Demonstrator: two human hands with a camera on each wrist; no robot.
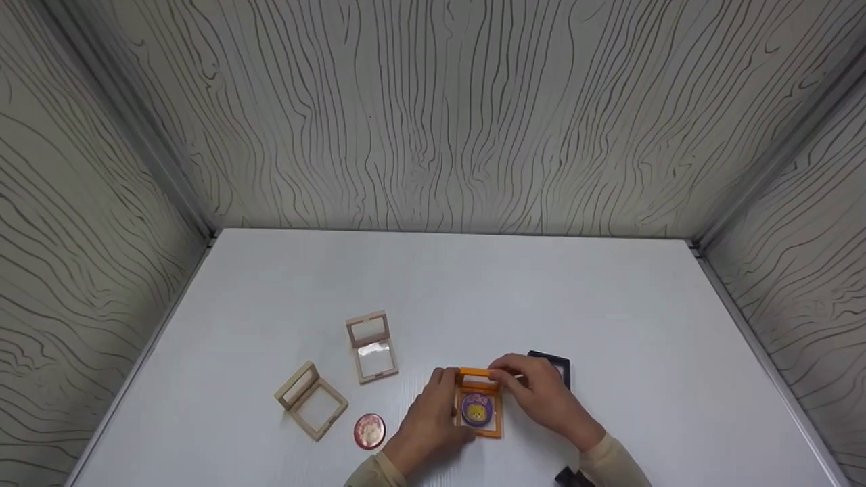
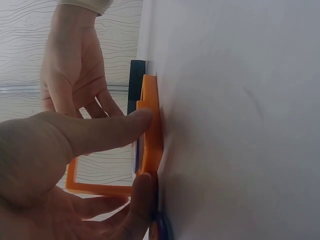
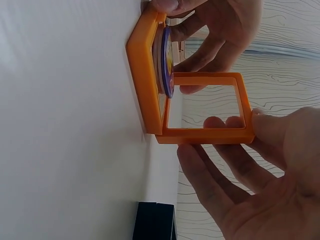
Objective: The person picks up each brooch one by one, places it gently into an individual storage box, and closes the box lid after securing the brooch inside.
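Note:
An orange square display frame (image 1: 498, 428) stands on the table with its lid raised on a hinge. Inside its base lies a round purple badge (image 1: 477, 410) with a yellow bear picture. My left hand (image 1: 433, 416) grips the base from the left side; in the left wrist view its thumb (image 2: 110, 131) presses on the orange edge. With thumb and fingers, my right hand (image 1: 541, 396) pinches the upper edge of the raised lid (image 3: 207, 136). The lid's clear window shows the fingers behind it in the right wrist view.
To the left, a round red badge (image 1: 369, 431) lies flat beside two opened light-coloured frames, one beige (image 1: 388, 373) and one wooden (image 1: 333, 422). A dark frame (image 1: 567, 372) is partly hidden behind my right hand. Patterned walls (image 1: 433, 135) enclose the white table (image 1: 541, 291).

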